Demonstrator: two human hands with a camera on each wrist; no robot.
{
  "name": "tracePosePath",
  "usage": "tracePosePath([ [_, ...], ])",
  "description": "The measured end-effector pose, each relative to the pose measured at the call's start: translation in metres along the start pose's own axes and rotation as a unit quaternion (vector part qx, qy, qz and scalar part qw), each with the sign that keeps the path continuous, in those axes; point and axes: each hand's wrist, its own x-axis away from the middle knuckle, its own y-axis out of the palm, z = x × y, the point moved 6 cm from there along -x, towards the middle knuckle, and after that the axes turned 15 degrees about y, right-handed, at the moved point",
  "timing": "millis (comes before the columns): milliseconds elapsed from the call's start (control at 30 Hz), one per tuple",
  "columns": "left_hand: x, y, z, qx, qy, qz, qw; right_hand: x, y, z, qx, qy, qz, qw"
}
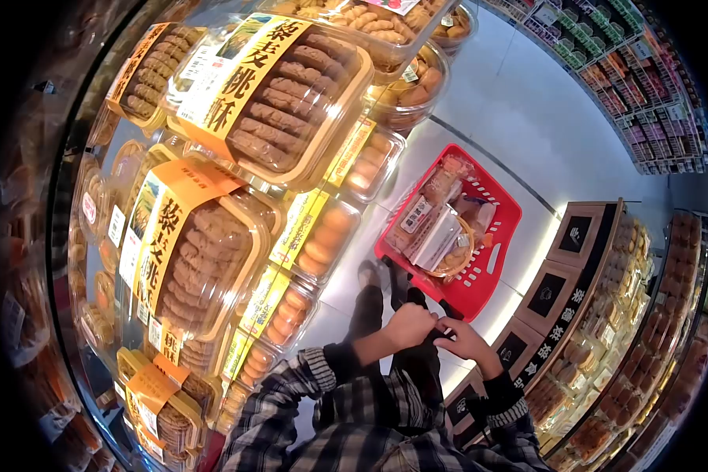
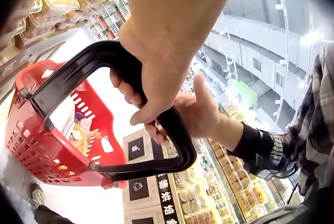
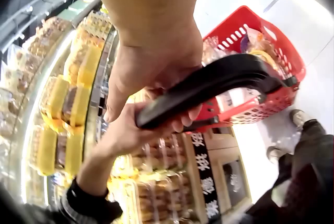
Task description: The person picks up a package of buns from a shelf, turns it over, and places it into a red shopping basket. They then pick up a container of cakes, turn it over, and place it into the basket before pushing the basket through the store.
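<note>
A red plastic basket (image 1: 507,236) hangs low in front of the body in the head view. Its black handle (image 2: 180,135) rises to both hands. My left hand (image 2: 156,73) grips the handle with curled fingers. My right hand (image 3: 156,62) holds it close beside the left, thumb apart from the fingers; in the head view the left hand (image 1: 409,326) and right hand (image 1: 460,340) nearly meet. Inside the basket lie a clear bag of baked goods (image 1: 440,185), a pack with a pale label (image 1: 413,219) and a round clear tub of pastries (image 1: 456,256).
On the left, a display is stacked with clear boxes of cookies (image 1: 287,102) and packs of round yellow cakes (image 1: 322,244). At right stands a wooden-fronted bakery counter (image 1: 547,291) with packaged breads. Another stocked shelf (image 1: 637,79) is farther back. Pale tiled floor (image 1: 519,94) lies between.
</note>
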Motion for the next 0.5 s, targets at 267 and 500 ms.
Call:
tracePosePath([
  [267,0.002,0.000,0.001,-0.013,0.006,0.027,1.000,-0.148,-0.040,-0.035,-0.364,0.033,0.005,0.931],
  [500,0.002,-0.002,0.003,-0.046,0.024,0.036,0.998,-0.260,-0.024,-0.066,-0.467,0.085,0.047,0.879],
])
